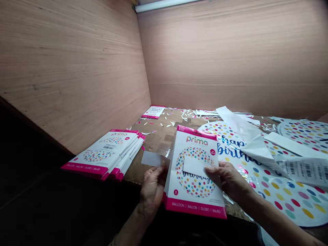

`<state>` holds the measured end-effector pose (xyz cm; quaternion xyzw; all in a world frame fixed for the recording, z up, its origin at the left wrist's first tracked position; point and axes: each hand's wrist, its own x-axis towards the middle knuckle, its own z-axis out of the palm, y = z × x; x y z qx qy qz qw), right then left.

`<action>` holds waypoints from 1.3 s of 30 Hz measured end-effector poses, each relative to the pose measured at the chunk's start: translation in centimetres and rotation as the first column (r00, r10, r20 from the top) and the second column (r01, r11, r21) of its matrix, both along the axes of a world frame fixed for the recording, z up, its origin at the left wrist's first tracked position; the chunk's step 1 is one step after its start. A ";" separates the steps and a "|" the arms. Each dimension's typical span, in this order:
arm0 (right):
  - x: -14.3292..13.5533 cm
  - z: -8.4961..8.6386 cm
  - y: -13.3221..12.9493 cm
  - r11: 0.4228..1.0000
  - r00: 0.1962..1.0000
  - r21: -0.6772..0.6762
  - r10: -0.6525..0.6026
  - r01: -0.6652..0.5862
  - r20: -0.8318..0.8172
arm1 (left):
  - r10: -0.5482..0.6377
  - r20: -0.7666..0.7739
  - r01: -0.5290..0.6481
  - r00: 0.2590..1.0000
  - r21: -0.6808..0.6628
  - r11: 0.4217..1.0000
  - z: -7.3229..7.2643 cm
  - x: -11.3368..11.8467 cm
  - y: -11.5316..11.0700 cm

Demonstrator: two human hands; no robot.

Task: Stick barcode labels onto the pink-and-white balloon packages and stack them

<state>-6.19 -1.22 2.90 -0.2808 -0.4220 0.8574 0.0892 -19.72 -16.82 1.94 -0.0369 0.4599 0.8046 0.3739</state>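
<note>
A flat balloon packet (196, 201), white with pink ends and a dotted balloon print, is tilted up at the table's front edge with more packets behind it. My right hand (230, 179) is closed at its right edge, the thumb pressing a blank white slip (193, 166) over the printed balloon. To the left of the packet, my left hand (153, 181) is closed, pinching another white paper slip (153, 159) between thumb and finger. Some of its fingers are hidden behind the packets. A fanned stack of similar packets (105, 150) lies further left.
Large dotted birthday balloons (289, 196) lie flat at the right, partly under crumpled white paper strips (241, 130) and a barcode label sheet (304, 169). Another packet (153, 111) sits in the back corner. Paper shreds litter the brown tabletop (153, 136). Wooden panels (230, 58) enclose the left and back.
</note>
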 end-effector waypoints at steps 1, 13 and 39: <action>-0.2 -0.6 -0.2 1.000 1.000 -0.004 0.008 -0.008 0.017 | 0.047 -0.078 -0.052 0.996 -0.073 0.996 -0.1 -0.5 -0.2; -2.6 -2.7 -1.0 0.953 0.940 0.205 0.155 -0.224 0.304 | -0.493 -0.847 -0.486 0.199 -0.522 0.701 -2.3 -1.2 -0.6; -1.9 -3.5 -1.7 -0.281 0.849 0.906 0.342 -0.317 0.403 | -0.855 -0.368 -0.661 -0.366 -0.543 0.517 -1.1 0.8 -1.3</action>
